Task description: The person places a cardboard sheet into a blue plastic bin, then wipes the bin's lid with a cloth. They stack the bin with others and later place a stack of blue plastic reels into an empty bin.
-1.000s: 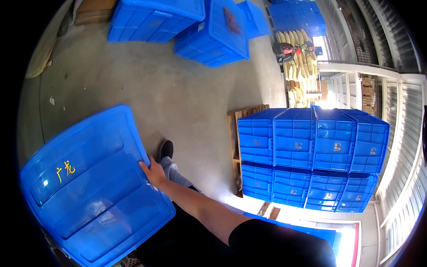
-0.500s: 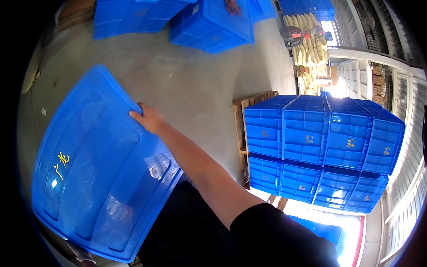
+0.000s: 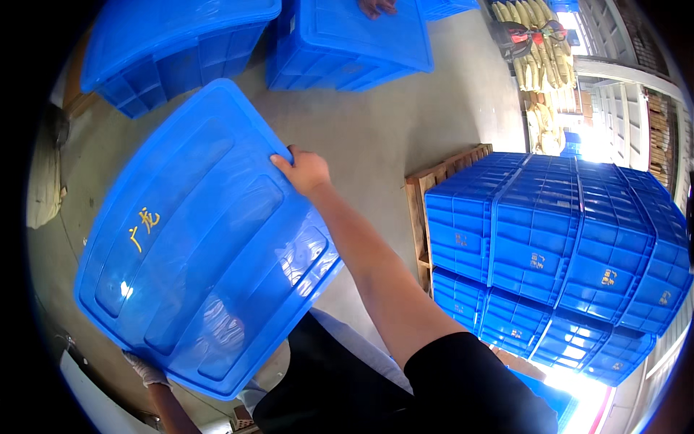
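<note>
Blue plastic lid [image 3: 210,242] at 9 o'clock in view: glossy, long rounded panels, marked in yellow toward its own 10 o'clock. Right hand [image 3: 305,171] grasps the 2 o'clock edge, thumb on top, fingers curled under. Left hand [image 3: 148,370], seemingly pale-gloved, meets the 7 o'clock edge; finger closure cannot be told.

Right hand [image 3: 307,172] curled, arm [image 3: 379,271] outstretched
</note>
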### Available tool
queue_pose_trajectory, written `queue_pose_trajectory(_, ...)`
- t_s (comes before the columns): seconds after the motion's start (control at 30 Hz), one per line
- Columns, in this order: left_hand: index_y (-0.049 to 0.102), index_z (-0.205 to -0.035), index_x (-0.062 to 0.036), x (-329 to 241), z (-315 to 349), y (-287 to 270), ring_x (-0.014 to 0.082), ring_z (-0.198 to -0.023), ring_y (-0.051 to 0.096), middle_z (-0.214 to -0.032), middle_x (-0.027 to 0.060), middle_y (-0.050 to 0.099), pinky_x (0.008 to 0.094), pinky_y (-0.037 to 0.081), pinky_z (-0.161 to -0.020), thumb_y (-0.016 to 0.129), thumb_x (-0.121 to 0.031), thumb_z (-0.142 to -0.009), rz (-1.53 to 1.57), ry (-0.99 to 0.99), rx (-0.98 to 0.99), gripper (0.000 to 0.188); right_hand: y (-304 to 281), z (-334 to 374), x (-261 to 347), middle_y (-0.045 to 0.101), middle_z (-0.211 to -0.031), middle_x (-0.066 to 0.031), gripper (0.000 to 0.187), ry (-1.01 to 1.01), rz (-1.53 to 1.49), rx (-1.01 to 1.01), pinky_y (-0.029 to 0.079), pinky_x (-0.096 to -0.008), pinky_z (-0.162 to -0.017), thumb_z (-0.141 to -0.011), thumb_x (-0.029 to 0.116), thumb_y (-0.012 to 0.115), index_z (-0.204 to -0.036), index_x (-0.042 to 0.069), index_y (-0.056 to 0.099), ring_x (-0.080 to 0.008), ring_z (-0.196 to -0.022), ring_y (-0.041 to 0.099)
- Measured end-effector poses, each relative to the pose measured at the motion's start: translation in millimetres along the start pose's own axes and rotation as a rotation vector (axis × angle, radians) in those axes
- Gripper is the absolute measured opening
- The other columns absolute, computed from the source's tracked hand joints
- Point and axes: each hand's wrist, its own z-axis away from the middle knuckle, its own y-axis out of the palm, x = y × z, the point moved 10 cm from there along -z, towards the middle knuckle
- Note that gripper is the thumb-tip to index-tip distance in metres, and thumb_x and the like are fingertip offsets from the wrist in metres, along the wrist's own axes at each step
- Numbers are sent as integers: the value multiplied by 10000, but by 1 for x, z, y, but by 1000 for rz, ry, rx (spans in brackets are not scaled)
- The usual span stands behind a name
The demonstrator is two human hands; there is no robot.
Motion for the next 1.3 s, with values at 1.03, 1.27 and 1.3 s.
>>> queue_pose_trajectory(1.03,447,-1361,34,-57,124,195,338,-1206,529,-1356,222,508,400,398,-1032,285,-639,-935,-711,-79,-871,814,-83,-99,-53,559,-1165,-176,481,-393,53,-1,462,-492,-893,-918,413,530,-1256,73,497,-389,-1090,532)
queue_pose_trajectory(1.27,421,-1392,6,-52,94,155,280,-1218,525,-1389,166,498,348,381,-1049,336,-613,-951,-722,163,-860,765,-279,-334,-119,414,-1348,-211,526,-282,-276,-688,322,-465,-1051,-920,302,605,-1356,54,446,-332,-1222,424)
queue_pose_trajectory(1.3,415,-1398,1,-54,85,162,275,-1225,520,-1397,155,493,343,376,-1054,338,-616,-949,-735,228,-847,766,-297,-370,-142,401,-1377,-196,571,-97,-618,-640,327,-452,-1058,-905,319,631,-1380,75,429,-311,-1252,415)
